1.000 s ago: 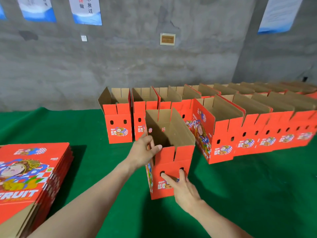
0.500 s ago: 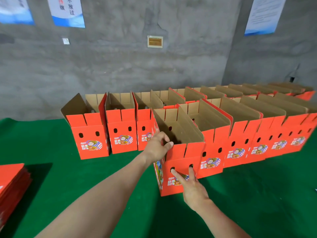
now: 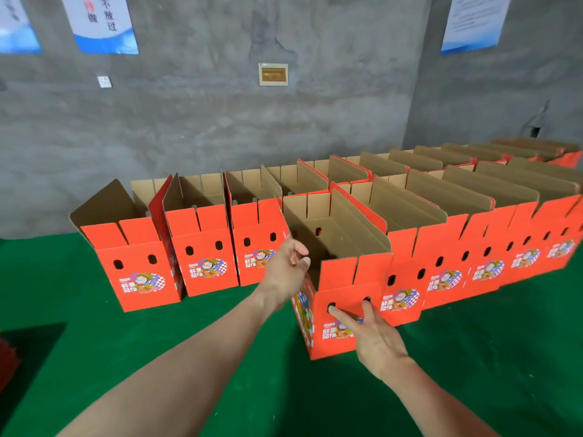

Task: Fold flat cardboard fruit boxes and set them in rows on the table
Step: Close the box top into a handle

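The red folded cardboard fruit box (image 3: 347,288) stands upright on the green cloth table (image 3: 189,342), with its open top toward the ceiling. Its long axis runs away from the person, toward the grey concrete wall (image 3: 205,127), and the short printed end with 2 oval holes points to the camera. It is at the left end of the front row of red boxes (image 3: 473,266), just beside the next one on its right side, and its near end sticks out a little more toward the person than the neighbours do. Inside it the bare brown cardboard walls show, with 1 oval hole in the far end, and the top flaps stand up. The left hand (image 3: 284,272) grips the upper left corner of this box, with thumb and fingers curled around the edge of the side flap. The right hand (image 3: 378,339) lies against the printed end with the fingers straight and spread, and 2 fingertips are at the 2 holes. On the left, 3 more open red boxes (image 3: 205,257) stand side by side, turned the same way, and they continue to the right as a back row (image 3: 394,165) behind the front row. These boxes show brown insides where one can see into them. On the wall hang blue and white posters (image 3: 101,23) and a small framed plate (image 3: 273,74).
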